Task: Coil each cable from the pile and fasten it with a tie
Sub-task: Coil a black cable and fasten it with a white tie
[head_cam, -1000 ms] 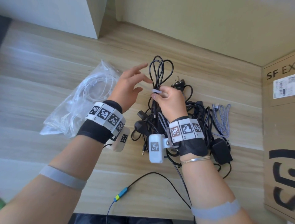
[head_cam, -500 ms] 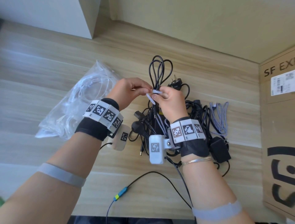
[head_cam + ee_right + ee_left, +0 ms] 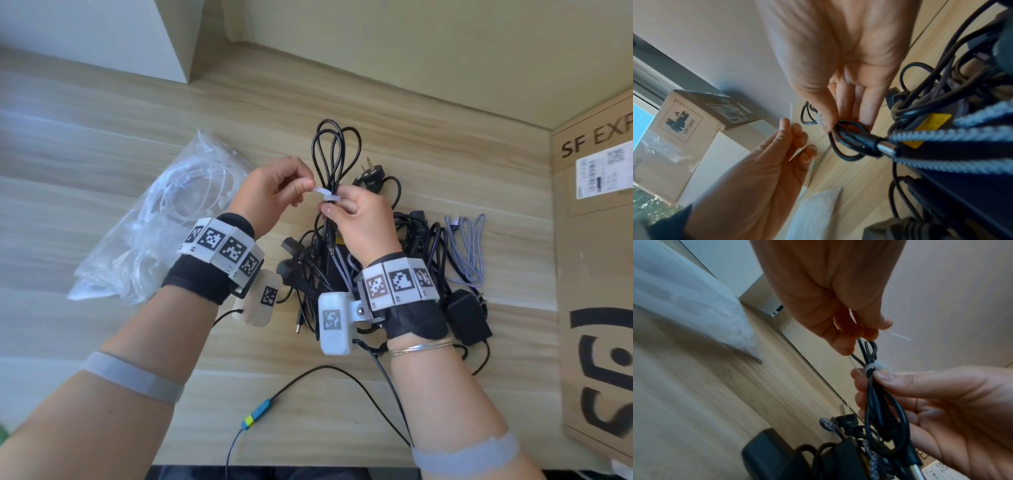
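Observation:
A thin black cable (image 3: 334, 150) is folded into long loops and held above the pile of dark cables (image 3: 411, 246). My right hand (image 3: 329, 209) pinches the bundle just below a white tie (image 3: 329, 197) wrapped round it. My left hand (image 3: 306, 186) pinches the tie's free tail between thumb and fingers, to the left of the bundle. In the left wrist view the tie's head (image 3: 877, 366) sits against my right thumb. In the right wrist view the tail (image 3: 791, 112) sticks up past my left fingertips, and the cable's barrel plug (image 3: 869, 142) points at the camera.
A clear plastic bag (image 3: 164, 219) of white ties lies at the left. A grey braided cable (image 3: 467, 246) and a black adapter (image 3: 467, 317) lie right of the pile. A cardboard box (image 3: 596, 274) stands along the right edge. A wall runs behind the wooden table (image 3: 102, 144).
My left hand, open with spread fingers a second ago, closed on the tie's tail and has drawn it out to the left. The right hand has kept its hold on the bundle.

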`<control>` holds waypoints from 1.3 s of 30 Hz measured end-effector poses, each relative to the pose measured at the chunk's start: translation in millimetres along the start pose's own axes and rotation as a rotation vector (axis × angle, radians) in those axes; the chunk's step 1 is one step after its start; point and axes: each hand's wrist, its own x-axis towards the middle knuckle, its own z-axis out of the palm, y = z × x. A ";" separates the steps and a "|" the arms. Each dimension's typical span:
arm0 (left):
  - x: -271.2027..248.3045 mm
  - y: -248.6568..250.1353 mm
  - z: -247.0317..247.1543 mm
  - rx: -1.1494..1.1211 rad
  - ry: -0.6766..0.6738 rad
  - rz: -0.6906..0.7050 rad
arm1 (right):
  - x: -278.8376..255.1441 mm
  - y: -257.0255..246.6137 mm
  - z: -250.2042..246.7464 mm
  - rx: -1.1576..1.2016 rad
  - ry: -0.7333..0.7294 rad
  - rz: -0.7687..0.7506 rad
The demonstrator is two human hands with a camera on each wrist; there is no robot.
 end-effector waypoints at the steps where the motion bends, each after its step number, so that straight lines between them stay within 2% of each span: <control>1: 0.3 0.7 -0.3 0.007 0.020 -0.004 | -1.5 -0.5 -0.4 0.006 -0.005 -0.003; 13: 0.0 6.2 4.9 0.351 0.184 0.167 | -10.6 -2.9 -3.6 0.007 -0.024 -0.057; 19: 1.7 10.7 6.8 0.451 0.125 0.191 | -10.8 2.3 -2.6 -0.030 -0.011 -0.069; 23: 3.5 12.7 9.4 0.454 0.087 0.189 | -8.9 4.4 -2.2 -0.043 -0.004 -0.072; 34: -0.9 14.6 26.5 0.473 0.132 0.185 | -7.0 11.3 -6.4 -0.055 -0.070 -0.040; 39: 0.5 15.6 21.5 0.315 0.090 0.172 | -9.3 7.7 -13.1 -0.014 -0.077 -0.033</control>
